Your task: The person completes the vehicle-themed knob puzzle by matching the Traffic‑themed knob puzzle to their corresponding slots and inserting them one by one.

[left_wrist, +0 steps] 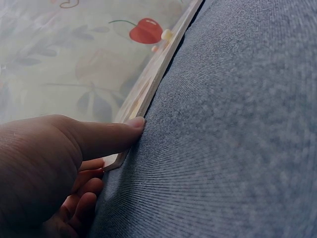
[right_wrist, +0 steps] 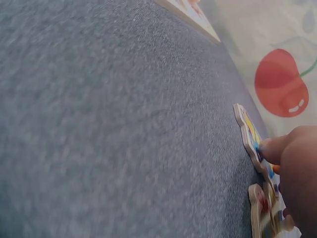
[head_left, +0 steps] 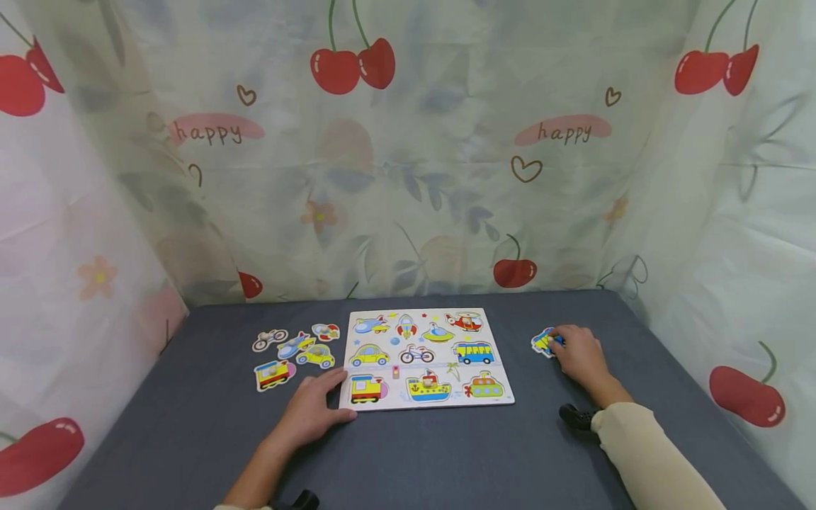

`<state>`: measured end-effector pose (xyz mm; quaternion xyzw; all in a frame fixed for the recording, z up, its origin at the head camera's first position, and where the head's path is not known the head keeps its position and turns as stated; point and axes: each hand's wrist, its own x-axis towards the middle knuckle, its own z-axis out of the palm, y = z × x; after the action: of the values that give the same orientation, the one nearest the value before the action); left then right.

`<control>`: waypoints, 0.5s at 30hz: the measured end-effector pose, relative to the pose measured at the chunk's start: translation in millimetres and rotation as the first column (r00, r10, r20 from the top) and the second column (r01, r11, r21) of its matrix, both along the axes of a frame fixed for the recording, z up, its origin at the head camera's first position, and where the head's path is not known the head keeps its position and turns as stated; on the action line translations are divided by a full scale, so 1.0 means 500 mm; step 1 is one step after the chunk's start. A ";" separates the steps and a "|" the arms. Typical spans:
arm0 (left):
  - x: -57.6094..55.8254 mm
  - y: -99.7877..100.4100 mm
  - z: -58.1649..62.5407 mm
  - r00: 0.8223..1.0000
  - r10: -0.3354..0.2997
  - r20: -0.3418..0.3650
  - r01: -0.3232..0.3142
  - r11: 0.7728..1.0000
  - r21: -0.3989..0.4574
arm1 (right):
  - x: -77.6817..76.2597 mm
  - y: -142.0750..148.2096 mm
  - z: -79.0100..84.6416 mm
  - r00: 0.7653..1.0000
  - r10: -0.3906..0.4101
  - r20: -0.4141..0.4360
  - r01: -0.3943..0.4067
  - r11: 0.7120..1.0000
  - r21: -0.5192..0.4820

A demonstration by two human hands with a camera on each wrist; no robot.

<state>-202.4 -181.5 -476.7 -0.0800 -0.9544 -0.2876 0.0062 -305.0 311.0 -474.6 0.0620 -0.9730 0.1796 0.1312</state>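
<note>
A white puzzle board (head_left: 397, 360) with printed vehicles lies on the table. At its near left corner my left hand (head_left: 310, 407) grips the board, thumb along the front edge and fingers by the left side. The left wrist view shows the thumb (left_wrist: 111, 139) against the board's edge (left_wrist: 148, 99). To the right of the board, my right hand (head_left: 581, 354) pinches a blue-and-yellow puzzle piece (head_left: 542, 343). In the right wrist view the thumb (right_wrist: 275, 148) meets this piece (right_wrist: 250, 131); another wooden piece (right_wrist: 256, 210) lies close by. The fingers partly hide both.
Left of the board lie loose pieces: a bicycle (head_left: 270, 340), an airplane (head_left: 296, 346), a rocket (head_left: 326, 332), a car (head_left: 316, 356) and a train (head_left: 275, 375). A grey cloth (head_left: 440, 460) covers the table, and patterned curtains (head_left: 408, 205) stand around it.
</note>
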 end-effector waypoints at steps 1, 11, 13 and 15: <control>0.000 0.000 0.000 1.000 0.000 0.001 0.000 1.000 -0.001 | -0.002 -0.001 -0.001 1.000 -0.005 0.001 0.005 1.000 -0.006; 0.003 0.001 0.004 1.000 -0.003 -0.001 0.003 1.000 0.005 | -0.020 -0.018 -0.001 0.998 -0.051 0.036 0.053 0.998 -0.030; 0.003 0.001 0.004 1.000 -0.003 0.001 0.003 1.000 0.005 | -0.023 -0.024 0.000 0.998 -0.055 0.041 0.057 0.998 -0.036; 0.003 0.001 0.004 1.000 -0.004 0.002 0.004 1.000 0.005 | -0.026 -0.031 0.000 0.998 -0.057 0.040 0.059 0.997 -0.044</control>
<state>-200.7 -181.2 -474.6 -0.0813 -0.9536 -0.2899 0.0047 -317.7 295.4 -474.7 0.0273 -0.9724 0.1988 0.1187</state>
